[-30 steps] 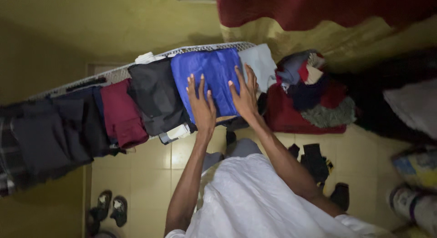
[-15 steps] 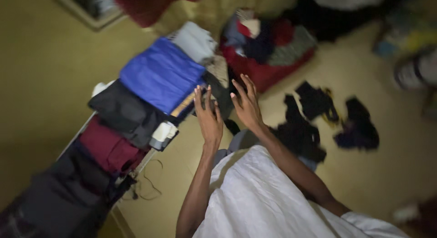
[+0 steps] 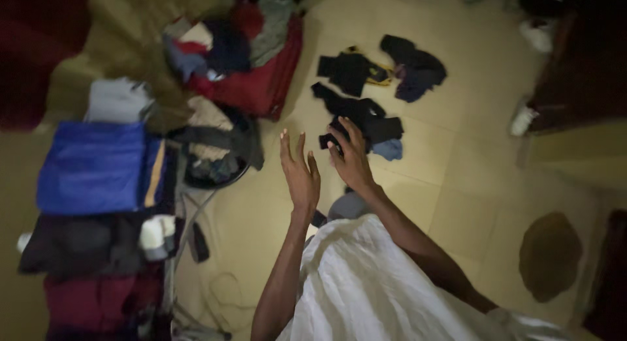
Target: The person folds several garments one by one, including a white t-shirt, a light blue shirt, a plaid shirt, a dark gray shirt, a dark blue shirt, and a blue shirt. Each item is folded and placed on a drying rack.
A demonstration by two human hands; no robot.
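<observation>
- Cream tiled floor (image 3: 457,184) fills most of what we see, dim and glossy, with a dark oval mat (image 3: 550,255) off to our right.
- Along our left runs a row of folded garments: a folded blue cloth with a yellow edge (image 3: 95,166), a dark grey folded piece (image 3: 78,244) below it and a maroon folded piece (image 3: 98,300) lowest, all well apart from our hands.
- At the top lies a mixed heap of red, grey and navy clothes (image 3: 245,50), loose and unsorted.
- Nearest our fingers are the small black garments scattered on the tiles (image 3: 359,112), with a pale blue scrap (image 3: 390,148) just beside them. We judge them light, limp and easy to crumple; a pinch at an edge or a bunched middle should lift one, though it will sag and may drag a neighbour along.
- Between us and the folded row sits a dark round basket of cloth (image 3: 212,161), and thin cords trail on the floor lower left, which could snag.
- Our left hand (image 3: 299,173) is raised with fingers spread and straight, holding nothing.
- Our right hand (image 3: 351,159) is likewise flat and open, empty, hovering in line with the black garments but not touching them as far as we can tell.
</observation>
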